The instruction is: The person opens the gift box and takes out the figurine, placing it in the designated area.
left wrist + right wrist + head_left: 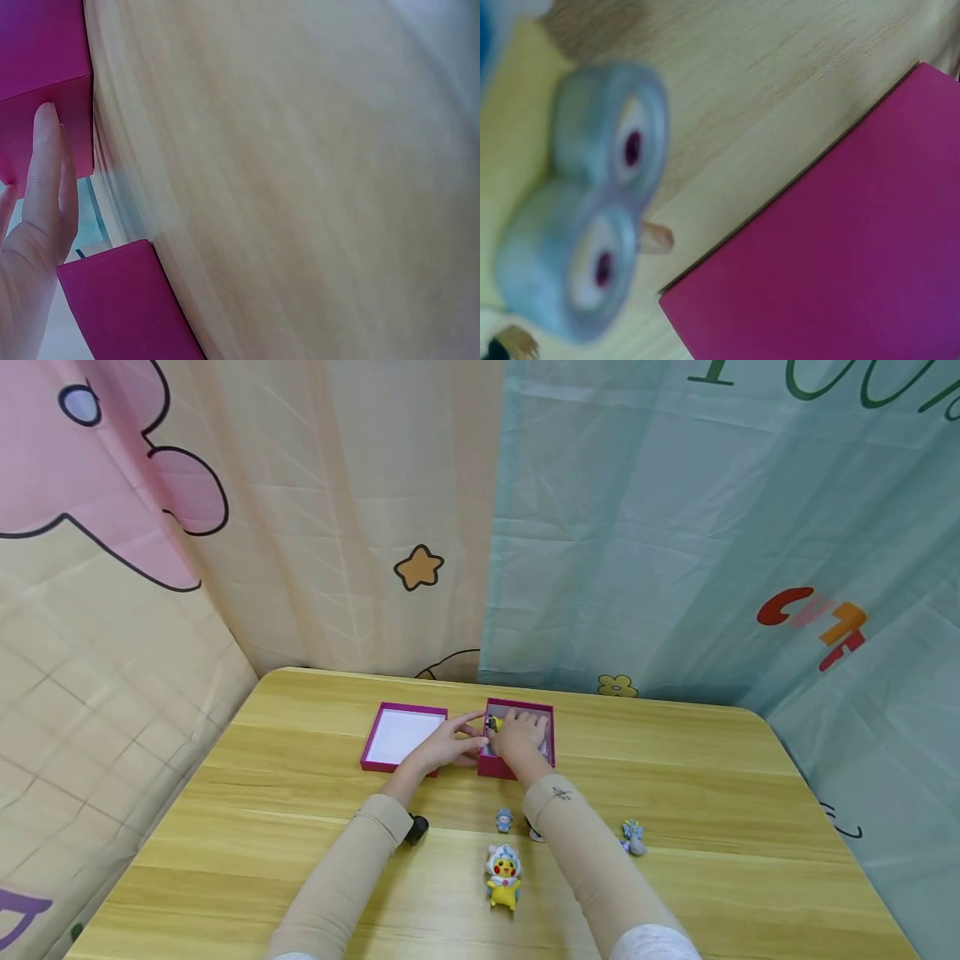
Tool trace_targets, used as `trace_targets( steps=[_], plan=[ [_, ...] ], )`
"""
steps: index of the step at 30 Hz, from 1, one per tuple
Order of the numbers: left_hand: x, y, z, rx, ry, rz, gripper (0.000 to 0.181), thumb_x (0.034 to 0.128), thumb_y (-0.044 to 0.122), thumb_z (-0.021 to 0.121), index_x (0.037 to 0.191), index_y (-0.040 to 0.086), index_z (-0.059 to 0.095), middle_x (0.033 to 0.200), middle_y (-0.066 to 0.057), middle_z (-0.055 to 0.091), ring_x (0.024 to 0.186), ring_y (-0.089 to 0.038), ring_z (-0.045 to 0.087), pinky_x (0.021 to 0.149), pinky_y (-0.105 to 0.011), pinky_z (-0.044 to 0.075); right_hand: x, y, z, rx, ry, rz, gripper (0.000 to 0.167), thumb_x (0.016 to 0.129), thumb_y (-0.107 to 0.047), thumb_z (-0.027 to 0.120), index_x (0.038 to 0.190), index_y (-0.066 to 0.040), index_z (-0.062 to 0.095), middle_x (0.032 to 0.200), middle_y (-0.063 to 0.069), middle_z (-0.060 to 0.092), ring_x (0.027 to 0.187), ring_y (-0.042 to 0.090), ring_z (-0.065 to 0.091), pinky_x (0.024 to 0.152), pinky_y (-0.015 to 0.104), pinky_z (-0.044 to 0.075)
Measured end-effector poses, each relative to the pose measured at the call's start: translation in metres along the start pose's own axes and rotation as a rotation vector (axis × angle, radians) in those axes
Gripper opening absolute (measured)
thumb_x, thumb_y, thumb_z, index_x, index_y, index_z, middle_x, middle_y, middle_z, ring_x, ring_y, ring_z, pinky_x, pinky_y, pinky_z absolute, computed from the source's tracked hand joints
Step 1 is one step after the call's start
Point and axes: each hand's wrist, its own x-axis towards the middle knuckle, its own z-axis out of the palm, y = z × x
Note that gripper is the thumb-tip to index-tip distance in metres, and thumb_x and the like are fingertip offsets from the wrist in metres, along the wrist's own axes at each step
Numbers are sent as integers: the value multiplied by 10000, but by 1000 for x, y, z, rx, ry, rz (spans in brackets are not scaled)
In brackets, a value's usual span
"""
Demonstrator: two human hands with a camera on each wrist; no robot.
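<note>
In the head view, a magenta box [496, 767] stands open near the table's back edge. My right hand [519, 735] reaches down into it, fingers spread, and hides much of the inside. A small yellow and black figure [495, 724] lies in the box beside that hand. My left hand [452, 743] touches the box's left side with straight fingers; the left wrist view shows a fingertip on the magenta wall [71, 112]. In the right wrist view a yellow figure with grey goggles [604, 195] looms close, in front of the box wall [840, 247].
The box's lid [405, 737], white inside, lies left of the box. Nearer on the table are a small blue figure [505, 820], a yellow figure with a white hood [503, 878], a grey and blue figure [633, 837] and a black object [416, 830] partly behind the left sleeve.
</note>
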Motion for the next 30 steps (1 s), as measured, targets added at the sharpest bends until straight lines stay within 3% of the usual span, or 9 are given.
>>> trace_targets(
  steps=[15, 30],
  plan=[
    [2, 0, 1, -18, -1, -24, 567, 906, 117, 571, 1420, 132, 332, 1184, -208, 435, 939, -267, 585, 772, -419, 538, -4, 9, -4, -88, 104, -60, 701, 859, -540, 502, 1379, -109, 312, 1316, 186, 425, 1224, 337, 374, 1074, 500, 204],
    [4, -1, 1, 12, 28, -36, 554, 901, 102, 575, 1408, 180, 367, 1150, -173, 473, 909, -243, 596, 738, -387, 552, -14, 29, -19, -211, 210, -204, 624, 858, -553, 506, 1312, -156, 346, 1211, 144, 438, 1122, 293, 397, 985, 448, 264]
  ],
)
